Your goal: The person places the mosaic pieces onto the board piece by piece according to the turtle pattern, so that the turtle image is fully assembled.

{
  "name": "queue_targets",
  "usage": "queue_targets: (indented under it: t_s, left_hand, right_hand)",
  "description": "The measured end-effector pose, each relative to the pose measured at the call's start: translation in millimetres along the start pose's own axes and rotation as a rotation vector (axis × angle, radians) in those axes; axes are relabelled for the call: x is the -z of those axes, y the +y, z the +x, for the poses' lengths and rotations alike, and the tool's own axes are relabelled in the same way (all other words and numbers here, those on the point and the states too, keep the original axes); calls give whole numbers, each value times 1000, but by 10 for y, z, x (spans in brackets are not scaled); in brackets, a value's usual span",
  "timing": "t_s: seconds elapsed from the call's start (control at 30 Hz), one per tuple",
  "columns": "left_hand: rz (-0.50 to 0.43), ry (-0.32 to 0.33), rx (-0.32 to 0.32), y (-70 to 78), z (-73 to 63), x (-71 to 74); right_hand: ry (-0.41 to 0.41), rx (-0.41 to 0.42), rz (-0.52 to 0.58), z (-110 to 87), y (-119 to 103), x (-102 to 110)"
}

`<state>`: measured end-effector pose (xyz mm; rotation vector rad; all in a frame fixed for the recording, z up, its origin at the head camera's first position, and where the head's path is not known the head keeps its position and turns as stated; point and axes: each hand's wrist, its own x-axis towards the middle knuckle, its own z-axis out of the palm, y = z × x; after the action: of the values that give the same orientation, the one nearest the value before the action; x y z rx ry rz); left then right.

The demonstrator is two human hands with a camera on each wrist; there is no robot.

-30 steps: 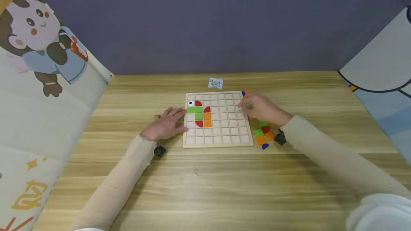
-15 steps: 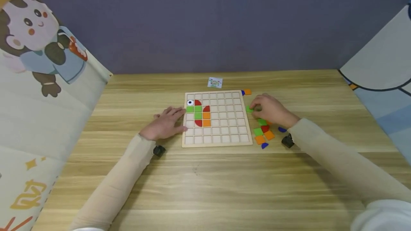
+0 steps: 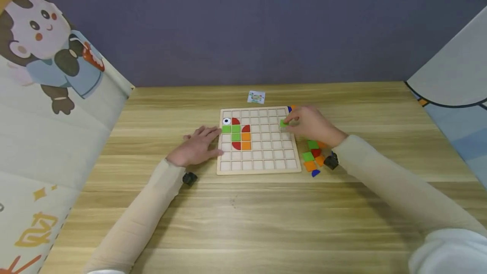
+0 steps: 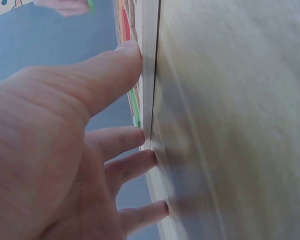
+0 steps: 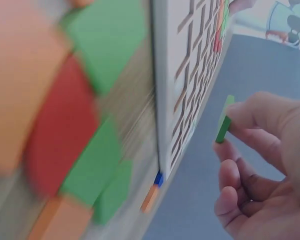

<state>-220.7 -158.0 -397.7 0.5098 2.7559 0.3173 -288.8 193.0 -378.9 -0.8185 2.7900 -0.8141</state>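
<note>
My left hand rests at the left edge of a wooden grid board, thumb and fingers extended; in the left wrist view the fingertips touch the rim. My right hand pinches a green square tile between thumb and fingers, over the right side of the board. Placed in the left cells are a round eye tile, green squares, red quarter-round tiles and orange squares.
Loose green, orange, red and blue tiles lie right of the board. An orange tile and a blue one lie by its far right corner. A picture card lies behind it.
My right hand moved right off the board to a green tile on the table, then back left over the board with that tile pinched. My left hand stays put.
</note>
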Motion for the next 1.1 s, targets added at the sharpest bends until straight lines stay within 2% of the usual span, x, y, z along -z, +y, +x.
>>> queue_targets:
  t_s: [0.2,0.33,0.67,0.9,1.1]
  left_hand:
    - [-13,0,2,16,-34,17]
    - [-5,3,0,17,-51,21]
    - [-10,3,-15,24,-44,27]
    - [-9,7,-20,27,-63,48]
    - [-12,2,-14,29,-68,51]
  right_hand:
    - [-22,150,8,207,-159,-133]
    - [-54,208,46,331,-225,-234]
    - [-121,179,21,526,-304,-419]
    - [-133,202,14,562,-372,-440]
    - [-177,171,11,569,-435,-430]
